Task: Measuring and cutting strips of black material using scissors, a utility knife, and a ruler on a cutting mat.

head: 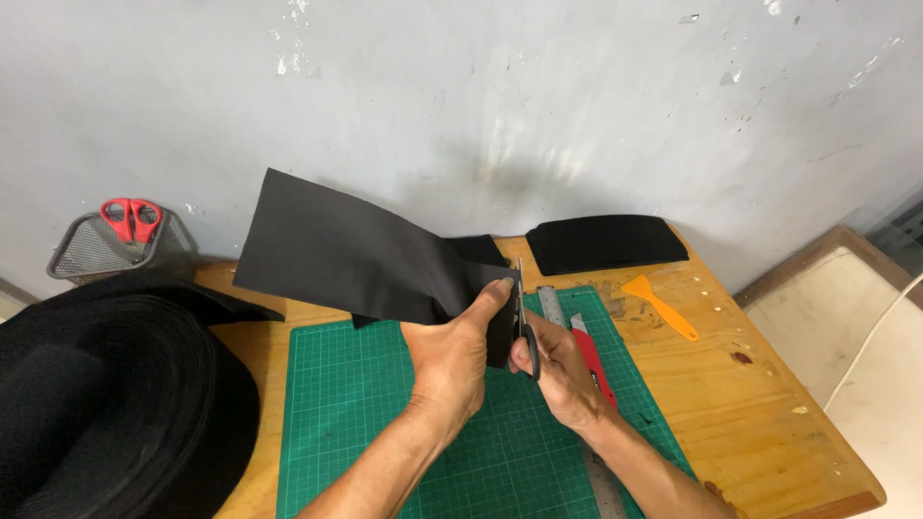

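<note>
My left hand [450,358] grips a wide strip of black fabric [346,252] and holds it up over the green cutting mat [365,432], the strip stretching up and to the left. My right hand [560,373] holds black-handled scissors [524,327], their blades pointing up along the fabric's right edge beside my left thumb. Both hands sit close together above the mat's upper middle.
A metal ruler [552,304] and a red utility knife [594,365] lie on the mat's right side. An orange scraper [660,306] and a folded black piece [606,242] rest on the wooden table [760,404]. A big black fabric roll [106,404] and a mesh holder [91,248] with red scissors [132,219] stand at the left.
</note>
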